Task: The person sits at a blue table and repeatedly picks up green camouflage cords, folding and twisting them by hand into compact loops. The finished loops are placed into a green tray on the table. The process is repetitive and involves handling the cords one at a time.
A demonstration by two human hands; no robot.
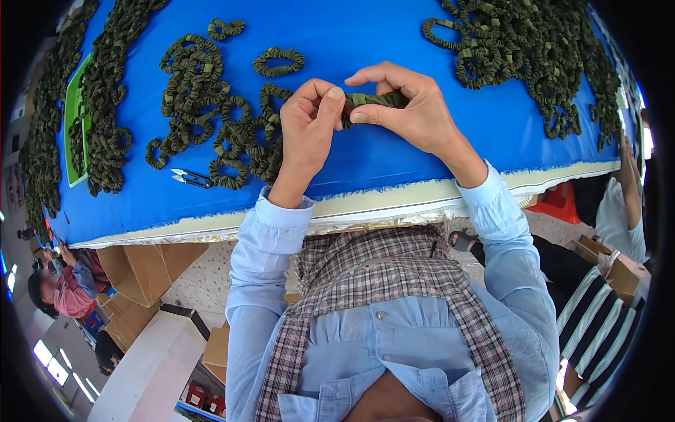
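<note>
Both my hands hold one dark green scrunchie above the blue tabletop. My left hand pinches its left end between thumb and forefinger. On the other side, my right hand has its thumb beneath the band and its fingers curved over the top. Just left of my left hand lies a loose heap of similar scrunchies. A single scrunchie rests flat beyond my hands. Small thread snips lie near the heap, toward the table's front edge.
Large piles of scrunchies cover the far right and far left, where a green tray is partly buried. Cardboard boxes stand below the table. Other people are at the left and right edges. A red stool is under the right side.
</note>
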